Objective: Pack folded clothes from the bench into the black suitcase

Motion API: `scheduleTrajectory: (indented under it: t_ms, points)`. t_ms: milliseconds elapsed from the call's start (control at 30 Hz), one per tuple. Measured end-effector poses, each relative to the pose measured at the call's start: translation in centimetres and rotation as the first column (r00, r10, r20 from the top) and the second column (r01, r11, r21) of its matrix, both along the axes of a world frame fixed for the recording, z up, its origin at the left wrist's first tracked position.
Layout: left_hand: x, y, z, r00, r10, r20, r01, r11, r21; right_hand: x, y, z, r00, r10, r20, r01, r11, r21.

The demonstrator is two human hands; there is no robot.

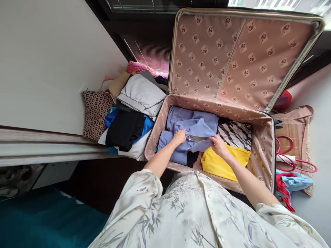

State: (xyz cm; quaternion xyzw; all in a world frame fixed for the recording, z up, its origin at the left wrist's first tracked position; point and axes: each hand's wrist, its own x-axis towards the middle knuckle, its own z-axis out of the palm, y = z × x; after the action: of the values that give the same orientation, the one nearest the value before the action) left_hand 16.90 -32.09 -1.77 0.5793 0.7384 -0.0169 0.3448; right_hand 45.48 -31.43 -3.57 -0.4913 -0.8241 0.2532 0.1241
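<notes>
An open suitcase (261, 156) with pink patterned lining lies in front of me, its lid raised at the back. Inside on the left is a lavender-blue garment (184, 117), partly folded. My left hand (180, 136) is closed on its middle, by a white drawstring or tie. With my right hand (217, 144) I pinch the garment's right edge, and the cloth stretches between both hands. A folded yellow garment (227, 163) lies just below my right hand. Behind it is a black-and-white striped garment (235, 134). Some black cloth shows under the lavender-blue one.
Left of the suitcase is a pile of clothes with a light grey garment (142, 93) and a black one (125, 129). A brown patterned cushion or bag (97, 112) leans at the wall. At right lie red loops (286, 144) and red and light-blue cloth (294, 182).
</notes>
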Motion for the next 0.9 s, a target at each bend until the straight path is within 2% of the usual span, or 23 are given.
scheduleTrajectory:
  t_ms: [33, 100, 167, 200, 233, 267, 333, 400, 467, 500, 567, 633, 700, 800, 900]
  points:
    - [-1.3, -0.3, 0.6, 0.998, 0.011, 0.056, -0.013, 0.999, 0.035, 0.8, 0.2, 1.0, 1.000, -0.019, -0.014, 0.020, 1.000, 0.017]
    - [-4.6, -1.1, 1.9, 0.959, 0.074, 0.272, -0.112, 0.985, 0.128, 2.9, 0.5, 3.4, 0.993, -0.089, -0.074, 0.092, 0.995, 0.041]
    - [-8.7, -2.2, 3.2, 0.828, 0.148, 0.541, -0.282, 0.944, 0.173, 5.7, 0.7, 5.5, 0.971, -0.198, -0.130, 0.204, 0.978, 0.035]
    - [-10.6, -2.8, 3.8, 0.772, 0.171, 0.613, -0.336, 0.927, 0.165, 7.2, 0.8, 6.3, 0.957, -0.255, -0.142, 0.260, 0.965, 0.020]
    - [-12.3, -3.3, 4.4, 0.760, 0.182, 0.624, -0.352, 0.923, 0.159, 8.8, 1.0, 6.7, 0.943, -0.302, -0.141, 0.306, 0.952, 0.004]
    - [-13.6, -3.8, 4.8, 0.787, 0.180, 0.591, -0.337, 0.927, 0.165, 10.4, 1.2, 6.8, 0.933, -0.338, -0.125, 0.339, 0.941, -0.011]
    - [-14.5, -4.6, 5.3, 0.901, 0.153, 0.405, -0.253, 0.945, 0.206, 13.3, 1.6, 6.0, 0.926, -0.376, -0.043, 0.375, 0.926, -0.027]
    - [-13.0, -5.1, 5.4, 0.981, 0.133, 0.144, -0.169, 0.946, 0.276, 15.2, 2.0, 4.4, 0.922, -0.374, 0.100, 0.378, 0.925, -0.026]
    - [-9.7, -5.4, 5.1, 0.989, 0.137, -0.064, -0.106, 0.932, 0.345, 15.6, 2.1, 2.6, 0.906, -0.354, 0.232, 0.364, 0.932, 0.001]
    - [-7.7, -5.4, 4.7, 0.986, 0.119, -0.116, -0.069, 0.928, 0.366, 15.1, 2.0, 1.9, 0.903, -0.334, 0.269, 0.341, 0.940, 0.022]
    - [-3.4, -5.6, 3.5, 0.995, -0.018, -0.094, 0.050, 0.935, 0.352, 12.7, 1.5, 0.9, 0.924, -0.256, 0.284, 0.252, 0.966, 0.050]
    - [0.5, -5.7, 2.0, 0.974, -0.223, 0.040, 0.202, 0.934, 0.293, 9.1, 0.7, 0.6, 0.957, -0.092, 0.274, 0.090, 0.996, 0.020]
    - [3.1, -5.8, 0.4, 0.931, -0.338, 0.136, 0.305, 0.927, 0.217, 5.6, -0.1, 0.7, 0.960, 0.080, 0.270, -0.072, 0.997, -0.040]
    - [3.9, -5.8, -0.9, 0.924, -0.368, 0.101, 0.360, 0.929, 0.091, 2.4, -0.9, 0.9, 0.951, 0.168, 0.258, -0.155, 0.985, -0.070]
    - [0.6, -6.3, -0.1, 0.924, -0.383, 0.025, 0.380, 0.922, 0.080, 2.6, -1.1, 1.3, 0.955, 0.171, 0.244, -0.156, 0.985, -0.077]
